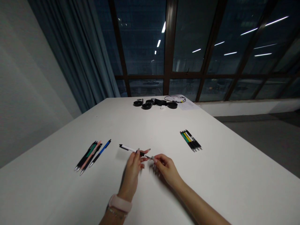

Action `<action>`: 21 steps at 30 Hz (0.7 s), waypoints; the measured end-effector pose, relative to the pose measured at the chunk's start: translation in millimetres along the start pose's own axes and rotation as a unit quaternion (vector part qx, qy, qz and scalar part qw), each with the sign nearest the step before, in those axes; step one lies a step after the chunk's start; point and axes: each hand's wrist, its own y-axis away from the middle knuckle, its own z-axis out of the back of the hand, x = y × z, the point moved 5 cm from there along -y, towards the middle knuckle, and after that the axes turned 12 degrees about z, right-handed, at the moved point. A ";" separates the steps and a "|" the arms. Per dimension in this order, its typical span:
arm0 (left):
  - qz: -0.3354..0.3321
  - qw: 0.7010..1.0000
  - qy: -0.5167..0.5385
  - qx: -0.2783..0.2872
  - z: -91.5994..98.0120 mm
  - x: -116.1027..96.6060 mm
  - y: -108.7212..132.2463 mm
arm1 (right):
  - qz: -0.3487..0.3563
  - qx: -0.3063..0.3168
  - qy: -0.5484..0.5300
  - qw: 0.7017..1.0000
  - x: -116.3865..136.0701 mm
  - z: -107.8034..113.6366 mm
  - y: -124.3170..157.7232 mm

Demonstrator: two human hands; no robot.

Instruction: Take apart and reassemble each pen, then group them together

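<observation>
Pen (pixel 128 148) slants, writing end rightward, toward right hand (pixel 167 168).

Two hands (pixel 133 165), one blue pen (pixel 100 152)

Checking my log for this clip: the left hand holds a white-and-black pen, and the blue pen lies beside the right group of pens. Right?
Not quite: the blue pen lies beside the left group of pens, as the head view shows. The left hand does hold the white-and-black pen.

Blue curtain (pixel 77 53); dark windows (pixel 142 40); black round objects (pixel 146 106); looped cable (pixel 180 102).
</observation>
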 end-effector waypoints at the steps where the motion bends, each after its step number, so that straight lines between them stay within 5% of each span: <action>1: 0.003 1.000 0.013 0.003 -0.3 0.2 0.1 | 0.002 0.002 0.007 1.000 -0.3 0.4 0.2; 12: 0.001 0.998 0.068 -0.011 3.3 1.3 -3.5 | 0.063 0.050 0.058 0.995 10.5 2.0 -0.3; 21: -0.007 0.999 0.054 0.004 3.6 5.0 -6.0 | 0.048 0.039 0.159 0.985 5.7 8.7 -1.0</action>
